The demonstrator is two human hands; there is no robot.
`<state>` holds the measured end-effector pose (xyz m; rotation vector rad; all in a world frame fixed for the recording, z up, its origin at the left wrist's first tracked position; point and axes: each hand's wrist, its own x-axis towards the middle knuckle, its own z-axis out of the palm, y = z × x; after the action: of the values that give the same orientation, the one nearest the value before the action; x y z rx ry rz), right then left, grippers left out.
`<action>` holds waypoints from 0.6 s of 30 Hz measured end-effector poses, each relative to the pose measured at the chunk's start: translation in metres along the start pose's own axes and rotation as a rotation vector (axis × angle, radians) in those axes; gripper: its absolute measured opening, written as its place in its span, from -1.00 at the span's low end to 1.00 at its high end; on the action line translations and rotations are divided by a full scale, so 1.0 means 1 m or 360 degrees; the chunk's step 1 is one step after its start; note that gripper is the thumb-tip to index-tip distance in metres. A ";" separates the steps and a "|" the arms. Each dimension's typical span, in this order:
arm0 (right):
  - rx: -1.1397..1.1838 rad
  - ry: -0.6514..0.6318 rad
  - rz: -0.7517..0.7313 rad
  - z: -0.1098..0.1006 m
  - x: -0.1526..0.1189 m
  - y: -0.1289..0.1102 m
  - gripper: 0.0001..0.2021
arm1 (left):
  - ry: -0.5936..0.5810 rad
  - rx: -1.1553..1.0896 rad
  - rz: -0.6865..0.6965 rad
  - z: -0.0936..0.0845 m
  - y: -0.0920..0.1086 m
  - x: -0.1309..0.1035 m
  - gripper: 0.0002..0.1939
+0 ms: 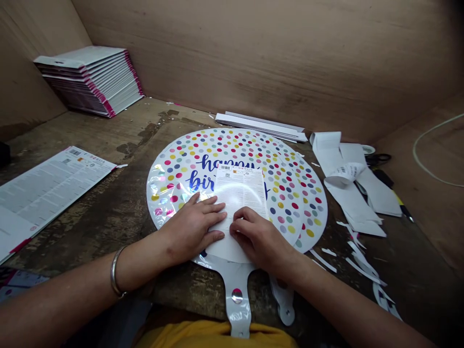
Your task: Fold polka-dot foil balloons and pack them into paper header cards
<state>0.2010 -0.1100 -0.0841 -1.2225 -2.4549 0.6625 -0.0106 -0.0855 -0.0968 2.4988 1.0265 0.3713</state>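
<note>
A white printed sheet (pixel 239 193) lies on a round dotted foil balloon (pixel 174 169) that reads "happy birthday", its tail pointing toward me. Another dotted balloon (pixel 315 208) shows beneath it at the right. My left hand (pixel 197 222) rests flat with fingers spread, across the sheet's left edge and the foil. On the sheet's lower right, my right hand (pixel 255 237) has its fingers curled and pressed together. Whatever its fingertips may hold is too small to make out.
A stack of white and pink cards (pixel 90 79) stands at the back left, with printed sheets (pixel 47 193) at the left. White strips (pixel 261 125) lie behind the balloons. Crumpled paper (pixel 348 179), scissors (pixel 379 158) and scraps are at the right.
</note>
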 end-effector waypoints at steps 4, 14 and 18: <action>0.0029 0.0064 0.0015 0.000 -0.002 0.000 -0.83 | 0.0006 -0.0014 0.0009 0.000 -0.001 -0.001 -0.59; 0.0037 0.0031 -0.0092 -0.005 -0.004 0.003 -0.82 | -0.0011 0.0015 0.0010 -0.001 0.000 0.000 -0.58; 0.0033 0.0007 -0.0106 -0.005 0.000 0.003 -0.83 | -0.0024 0.0037 -0.0007 -0.002 0.001 0.001 -0.58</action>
<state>0.2051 -0.1072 -0.0818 -1.1279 -2.4674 0.6646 -0.0104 -0.0853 -0.0944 2.5156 1.0362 0.3408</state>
